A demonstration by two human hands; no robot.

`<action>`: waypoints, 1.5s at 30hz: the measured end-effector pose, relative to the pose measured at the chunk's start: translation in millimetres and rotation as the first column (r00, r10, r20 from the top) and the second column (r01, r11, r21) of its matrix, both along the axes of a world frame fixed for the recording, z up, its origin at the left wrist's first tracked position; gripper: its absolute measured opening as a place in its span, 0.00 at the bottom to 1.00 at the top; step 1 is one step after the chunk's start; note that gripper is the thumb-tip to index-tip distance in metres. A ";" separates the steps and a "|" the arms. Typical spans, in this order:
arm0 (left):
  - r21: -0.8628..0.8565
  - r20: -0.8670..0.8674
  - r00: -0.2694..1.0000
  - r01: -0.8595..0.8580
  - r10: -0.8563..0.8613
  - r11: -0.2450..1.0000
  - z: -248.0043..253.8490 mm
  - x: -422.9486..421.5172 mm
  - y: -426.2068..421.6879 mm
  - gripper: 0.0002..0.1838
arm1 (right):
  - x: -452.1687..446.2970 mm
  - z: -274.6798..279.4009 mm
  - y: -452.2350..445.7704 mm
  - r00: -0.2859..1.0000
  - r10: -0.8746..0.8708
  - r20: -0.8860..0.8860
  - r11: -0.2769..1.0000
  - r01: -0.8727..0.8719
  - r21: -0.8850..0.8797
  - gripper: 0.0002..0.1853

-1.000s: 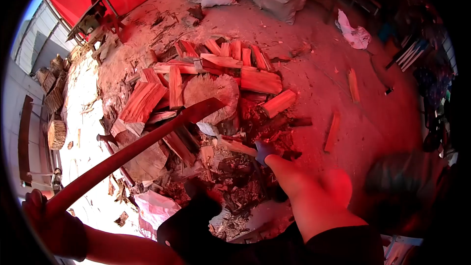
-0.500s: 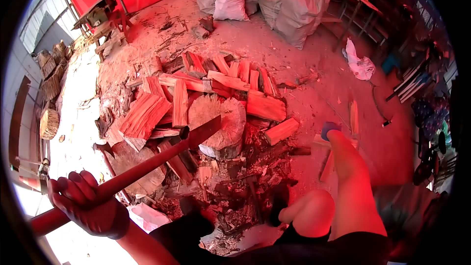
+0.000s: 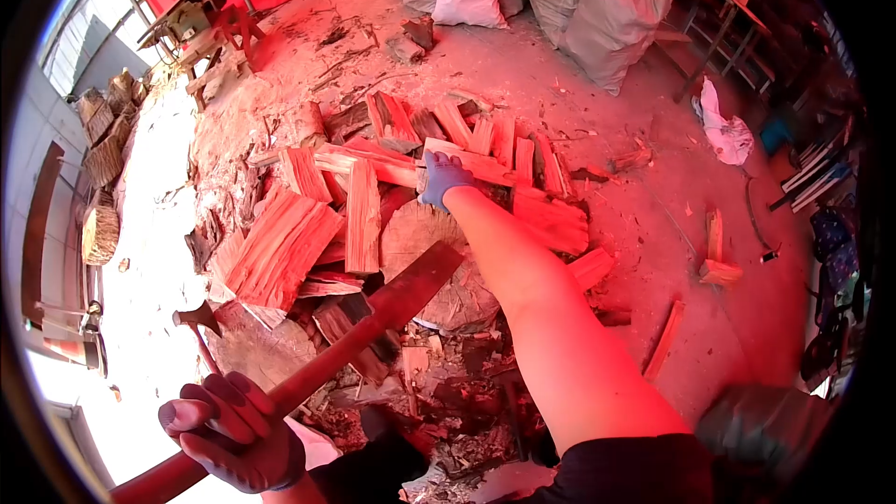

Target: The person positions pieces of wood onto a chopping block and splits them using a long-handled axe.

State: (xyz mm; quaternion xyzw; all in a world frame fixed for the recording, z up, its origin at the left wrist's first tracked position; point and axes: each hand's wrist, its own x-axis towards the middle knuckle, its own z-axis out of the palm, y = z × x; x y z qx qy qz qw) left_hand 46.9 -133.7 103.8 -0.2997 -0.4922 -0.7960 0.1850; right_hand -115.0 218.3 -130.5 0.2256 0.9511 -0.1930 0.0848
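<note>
My gloved left hand (image 3: 238,434) is wrapped round the handle of an axe (image 3: 359,331). The axe reaches up and right, its head in front of a round chopping stump (image 3: 467,294). Beyond the stump, my gloved right hand (image 3: 441,177) lies at the left end of a split log (image 3: 490,166) on the pile. Its fingers are on the wood, though their underside is hidden. A thick split piece (image 3: 280,247) and a narrower upright one (image 3: 362,215) lie left of the stump.
A second axe (image 3: 201,317) leans by another stump (image 3: 257,350) at the left. Full sacks (image 3: 607,14) stand at the back. Loose split pieces (image 3: 665,341) lie on the floor to the right. Round logs (image 3: 101,229) line the left wall.
My right hand has moved from the floor at the right to the pile behind the stump. A piece of wood it had now lies on the floor. My left hand still holds the axe.
</note>
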 end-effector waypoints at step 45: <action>0.032 0.048 0.995 -0.086 0.084 0.996 7.8 -24.7 11.1 0.17 | 177.9 -215.9 133.6 0.998 0.058 0.022 0.810 -0.060 0.584 0.41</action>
